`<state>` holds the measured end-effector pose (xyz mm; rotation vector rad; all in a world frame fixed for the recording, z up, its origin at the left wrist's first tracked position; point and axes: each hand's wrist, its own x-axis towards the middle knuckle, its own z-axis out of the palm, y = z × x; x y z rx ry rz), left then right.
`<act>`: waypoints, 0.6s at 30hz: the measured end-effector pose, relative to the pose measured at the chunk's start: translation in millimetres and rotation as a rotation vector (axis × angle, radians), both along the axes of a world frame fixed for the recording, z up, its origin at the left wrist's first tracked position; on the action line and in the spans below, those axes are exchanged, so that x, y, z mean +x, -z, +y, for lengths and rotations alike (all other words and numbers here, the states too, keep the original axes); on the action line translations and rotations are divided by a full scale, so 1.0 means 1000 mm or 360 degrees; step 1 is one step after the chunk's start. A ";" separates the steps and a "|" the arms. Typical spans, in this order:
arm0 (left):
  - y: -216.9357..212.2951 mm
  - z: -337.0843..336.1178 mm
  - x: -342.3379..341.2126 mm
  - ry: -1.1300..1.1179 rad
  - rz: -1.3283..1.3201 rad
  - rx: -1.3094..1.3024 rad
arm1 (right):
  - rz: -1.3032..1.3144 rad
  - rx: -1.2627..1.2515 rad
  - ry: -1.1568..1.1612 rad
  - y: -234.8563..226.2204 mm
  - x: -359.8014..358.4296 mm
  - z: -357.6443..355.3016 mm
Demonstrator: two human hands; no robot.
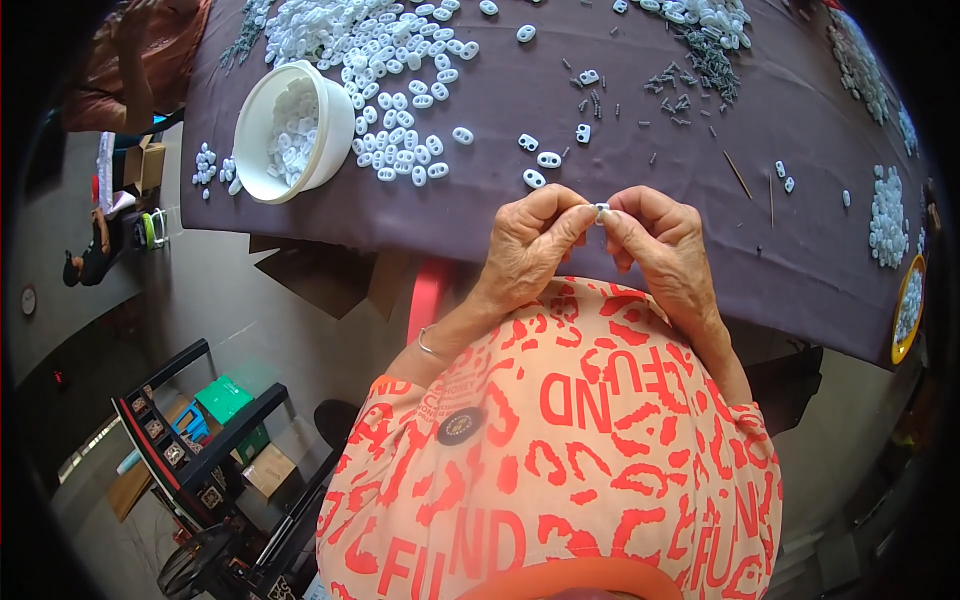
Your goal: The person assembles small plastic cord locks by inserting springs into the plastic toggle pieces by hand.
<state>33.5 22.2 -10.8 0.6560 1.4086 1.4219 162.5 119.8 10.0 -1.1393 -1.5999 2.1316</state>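
Near the table's front edge, my left hand (535, 240) and my right hand (660, 240) meet, fingers pinched together. Between their fingertips is a small white plastic piece (602, 208) with a dark spot on it, largely covered by the fingers. Just beyond my left hand lie white oval pieces with two holes, such as this oval piece (534, 178). Short thin grey parts (597, 103) are scattered farther up the dark cloth.
A white tub (335, 140) of white pieces stands at the left edge, beside a heap of oval pieces (400, 45). More grey parts (712, 65) pile at the back. Toward the right lie a thin brown stick (737, 174), clear-white pieces (887, 220) and a yellow-rimmed bowl (899, 347).
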 end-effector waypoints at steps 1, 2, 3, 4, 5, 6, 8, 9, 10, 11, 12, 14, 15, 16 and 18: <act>-0.001 -0.001 -0.001 -0.0001 -0.0011 -0.0042 | 0.0001 0.0000 -0.0001 -0.001 0.000 0.000; -0.001 -0.001 -0.002 -0.0001 -0.0011 -0.0042 | 0.0006 -0.0027 0.0006 -0.001 -0.001 -0.001; -0.001 -0.002 -0.004 -0.0011 0.0131 0.0002 | 0.0013 -0.0053 0.0014 -0.001 -0.001 -0.002; -0.002 -0.003 -0.007 -0.0021 0.0274 0.0046 | 0.0015 -0.0053 0.0015 -0.001 -0.002 -0.001; 0.001 -0.002 -0.011 -0.0116 0.0429 0.0063 | 0.0015 -0.0039 0.0062 0.000 -0.001 -0.001; 0.001 0.000 -0.019 -0.0219 0.0592 0.0078 | 0.0022 -0.0026 0.0103 -0.001 0.000 -0.001; 0.001 0.005 -0.042 -0.0161 0.1475 0.0011 | 0.0042 -0.0007 0.0144 0.000 0.003 0.003; 0.003 0.009 -0.051 -0.0110 0.1714 0.0049 | 0.0062 0.0014 0.0182 0.001 0.005 0.004; 0.006 0.015 -0.056 -0.0056 0.1952 0.0090 | 0.0065 0.0015 0.0190 0.001 0.005 0.003; 0.007 0.020 -0.059 -0.0057 0.1959 0.0094 | 0.0070 0.0024 0.0204 0.000 0.005 0.003; 0.009 0.025 -0.060 0.0032 0.2067 0.0087 | 0.0073 0.0034 0.0219 -0.001 0.005 0.002; 0.010 0.032 -0.062 0.0129 0.2177 0.0092 | 0.0065 0.0047 0.0218 -0.002 0.006 0.000; 0.011 0.035 -0.063 0.0272 0.2230 0.0072 | 0.0052 0.0056 0.0212 -0.002 0.007 0.000; 0.011 0.036 -0.063 0.0416 0.2281 0.0051 | 0.0055 0.0063 0.0221 -0.001 0.008 -0.001; 0.009 0.040 -0.064 0.0450 0.2251 0.0047 | 0.0082 0.0023 0.0218 0.003 0.012 0.000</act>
